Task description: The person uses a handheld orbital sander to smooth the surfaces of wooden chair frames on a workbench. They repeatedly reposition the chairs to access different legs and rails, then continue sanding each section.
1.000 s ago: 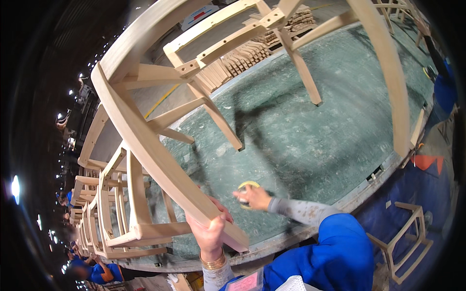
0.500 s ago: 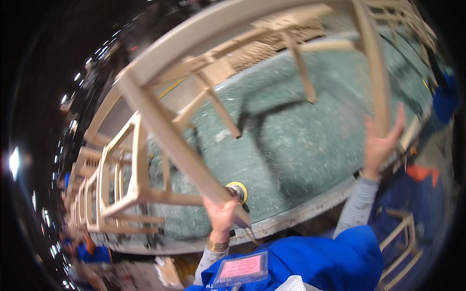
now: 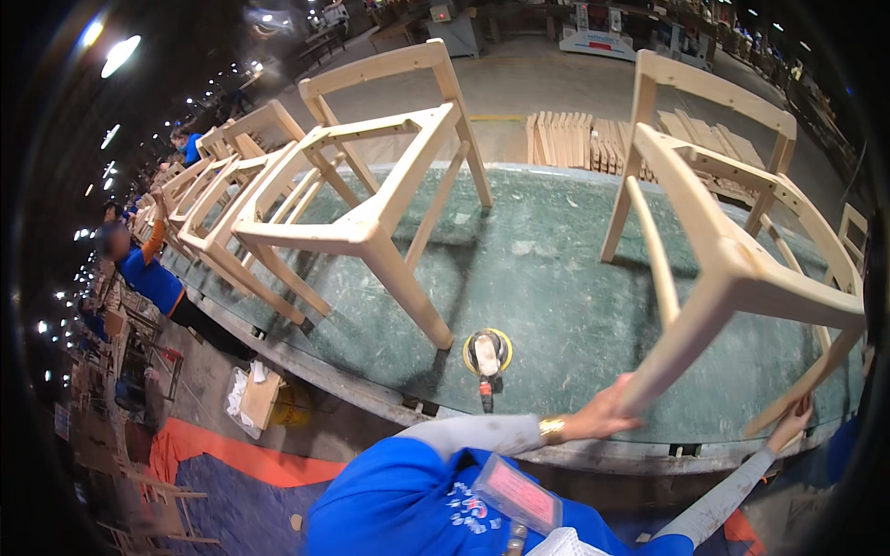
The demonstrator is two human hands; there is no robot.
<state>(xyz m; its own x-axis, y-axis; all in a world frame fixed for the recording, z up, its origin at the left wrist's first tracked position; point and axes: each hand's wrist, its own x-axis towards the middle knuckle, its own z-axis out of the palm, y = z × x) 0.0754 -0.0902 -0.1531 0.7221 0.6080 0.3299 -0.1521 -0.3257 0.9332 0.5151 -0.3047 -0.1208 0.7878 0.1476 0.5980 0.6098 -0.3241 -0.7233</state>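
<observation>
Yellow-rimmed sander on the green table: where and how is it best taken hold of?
Probably palm-down over the pale top of the sander, coming from above and the near edge of the table. It appears to rest on its round pad, top up, its narrow red-and-black end pointing toward the person. The left hand is nearer, but is at a chair leg.

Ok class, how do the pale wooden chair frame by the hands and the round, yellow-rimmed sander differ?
The pale wooden chair frame is far larger than the round, yellow-rimmed sander. The left hand and right hand touch the chair frame; the sander lies untouched. Both are on the green tabletop.
</observation>
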